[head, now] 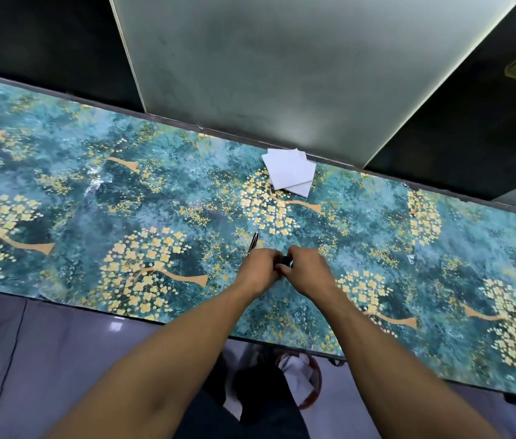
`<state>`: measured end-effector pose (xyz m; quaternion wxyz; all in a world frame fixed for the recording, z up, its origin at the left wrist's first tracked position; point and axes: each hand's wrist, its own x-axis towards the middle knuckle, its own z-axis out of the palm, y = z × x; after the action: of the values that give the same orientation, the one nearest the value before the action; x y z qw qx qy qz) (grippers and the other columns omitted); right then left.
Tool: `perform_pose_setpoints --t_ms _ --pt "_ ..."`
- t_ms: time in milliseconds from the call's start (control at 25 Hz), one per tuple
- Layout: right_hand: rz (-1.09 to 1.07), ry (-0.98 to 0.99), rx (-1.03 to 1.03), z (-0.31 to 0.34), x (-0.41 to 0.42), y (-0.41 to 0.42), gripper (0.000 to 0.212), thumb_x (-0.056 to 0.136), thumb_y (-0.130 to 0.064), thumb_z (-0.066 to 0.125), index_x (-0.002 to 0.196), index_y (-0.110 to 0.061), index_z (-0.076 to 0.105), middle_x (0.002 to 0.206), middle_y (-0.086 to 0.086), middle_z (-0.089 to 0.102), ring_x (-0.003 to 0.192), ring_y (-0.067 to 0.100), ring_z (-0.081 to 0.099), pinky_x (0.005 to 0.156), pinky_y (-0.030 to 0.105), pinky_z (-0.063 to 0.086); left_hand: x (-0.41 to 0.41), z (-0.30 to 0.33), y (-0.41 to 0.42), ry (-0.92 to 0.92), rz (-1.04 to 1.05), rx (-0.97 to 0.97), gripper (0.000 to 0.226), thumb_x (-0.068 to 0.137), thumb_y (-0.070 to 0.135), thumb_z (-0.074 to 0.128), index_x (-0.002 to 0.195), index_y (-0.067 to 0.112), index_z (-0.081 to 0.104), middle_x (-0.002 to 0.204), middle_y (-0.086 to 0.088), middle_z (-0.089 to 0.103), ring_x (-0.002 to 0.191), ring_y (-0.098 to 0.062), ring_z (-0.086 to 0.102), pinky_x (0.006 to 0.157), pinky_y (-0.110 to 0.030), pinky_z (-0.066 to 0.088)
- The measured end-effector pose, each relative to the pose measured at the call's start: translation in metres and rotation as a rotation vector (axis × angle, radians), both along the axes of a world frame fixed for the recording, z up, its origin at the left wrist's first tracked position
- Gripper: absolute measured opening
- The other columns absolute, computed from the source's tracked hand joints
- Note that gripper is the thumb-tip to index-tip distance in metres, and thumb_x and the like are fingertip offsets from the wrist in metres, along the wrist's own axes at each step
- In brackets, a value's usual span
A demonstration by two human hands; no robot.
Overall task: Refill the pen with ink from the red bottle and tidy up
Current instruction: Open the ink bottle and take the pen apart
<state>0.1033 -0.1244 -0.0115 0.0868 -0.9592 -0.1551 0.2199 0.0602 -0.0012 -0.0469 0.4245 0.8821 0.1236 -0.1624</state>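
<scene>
left hand (261, 268), right hand (305, 270) grip dark object (285, 260) | no legible writing

Table cover (98, 198): teal-blue mottled, pale-yellow blossom trees with tan trunks. Napkins (290, 172): plain white. Pen (253, 243): black, silver glint. Thing between my hands: dark, can't tell its colour properly.
</scene>
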Motion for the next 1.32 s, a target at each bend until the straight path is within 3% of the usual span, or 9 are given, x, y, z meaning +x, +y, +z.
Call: perform_pose_setpoints --t_ms 200,440,600,720,840,1000,1120,1200,1320 --pt "0.096 -0.05 0.038 -0.003 0.003 0.007 0.02 0.092 -0.03 0.068 0.1 -0.012 0.064 0.1 0.01 0.06 0.086 0.03 0.061 0.072 0.04 0.051 0.0 -0.003 0.003 -0.003 0.004 -0.007 0.028 0.078 0.008 0.068 0.102 0.02 0.076 0.092 -0.004 0.076 0.076 -0.017 0.067 0.072 -0.036 0.056" --pt "0.213 -0.005 0.087 -0.004 0.017 -0.002 0.017 0.089 -0.022 0.072 0.104 -0.015 0.07 0.102 0.006 0.059 0.092 0.028 0.061 0.076 0.037 0.048 -0.003 -0.008 -0.007 -0.026 0.145 -0.079 0.036 0.077 0.016 0.079 0.113 0.023 0.074 0.098 -0.004 0.076 0.084 -0.018 0.07 0.081 -0.033 0.055" --pt "0.308 0.043 0.163 -0.005 0.021 -0.009 0.019 0.086 -0.016 0.074 0.104 -0.019 0.071 0.103 0.003 0.062 0.095 0.025 0.06 0.077 0.031 0.045 -0.005 -0.017 -0.007 -0.042 0.169 -0.082 0.033 0.079 0.017 0.079 0.11 0.025 0.074 0.1 0.0 0.073 0.083 -0.012 0.064 0.078 -0.026 0.05" --pt "0.161 0.062 0.219 -0.004 0.02 -0.015 0.024 0.083 -0.031 0.075 0.104 -0.023 0.064 0.099 0.0 0.063 0.093 0.021 0.061 0.078 0.037 0.051 -0.007 -0.022 -0.007 -0.042 0.187 -0.102 0.042 0.078 0.021 0.08 0.119 0.023 0.071 0.109 0.0 0.071 0.091 -0.014 0.065 0.086 -0.029 0.053" --pt "0.059 -0.039 0.037 -0.004 0.022 -0.017 0.039 0.083 -0.058 0.068 0.091 -0.021 0.06 0.087 -0.001 0.064 0.079 0.022 0.06 0.066 0.037 0.051 -0.007 -0.024 -0.008 -0.068 0.197 -0.096 0.041 0.08 0.019 0.078 0.119 0.024 0.071 0.112 -0.001 0.071 0.098 -0.016 0.066 0.09 -0.034 0.053" --pt "0.151 -0.049 -0.039 0.001 0.017 -0.008 0.032 0.09 -0.047 0.066 0.093 -0.015 0.061 0.091 0.009 0.067 0.083 0.03 0.063 0.062 0.036 0.046 -0.005 -0.025 -0.008 -0.049 0.194 -0.087 0.044 0.08 0.022 0.079 0.123 0.021 0.069 0.114 -0.003 0.07 0.1 -0.018 0.065 0.091 -0.032 0.051" --pt "0.221 -0.018 0.011 0.0 0.018 -0.009 0.021 0.089 -0.028 0.071 0.104 -0.017 0.063 0.103 0.007 0.066 0.094 0.031 0.064 0.073 0.039 0.05 -0.006 -0.024 -0.009 -0.029 0.174 -0.069 0.047 0.078 0.024 0.081 0.124 0.022 0.068 0.112 -0.001 0.069 0.1 -0.019 0.064 0.092 -0.035 0.051" --pt "0.204 0.038 0.07 0.003 0.017 -0.008 0.026 0.087 -0.02 0.071 0.112 -0.019 0.063 0.109 0.006 0.064 0.099 0.029 0.064 0.08 0.041 0.053 -0.008 -0.023 -0.009 -0.038 0.173 -0.076 0.045 0.078 0.024 0.082 0.121 0.022 0.069 0.11 -0.001 0.07 0.097 -0.019 0.065 0.09 -0.036 0.052" --pt "0.054 0.032 0.09 0.006 0.013 -0.003 0.043 0.085 -0.043 0.071 0.117 -0.017 0.06 0.108 0.005 0.064 0.096 0.028 0.065 0.073 0.038 0.053 -0.009 -0.022 -0.009 -0.068 0.182 -0.094 0.043 0.079 0.02 0.08 0.121 0.02 0.07 0.11 -0.003 0.071 0.096 -0.019 0.066 0.089 -0.035 0.053"
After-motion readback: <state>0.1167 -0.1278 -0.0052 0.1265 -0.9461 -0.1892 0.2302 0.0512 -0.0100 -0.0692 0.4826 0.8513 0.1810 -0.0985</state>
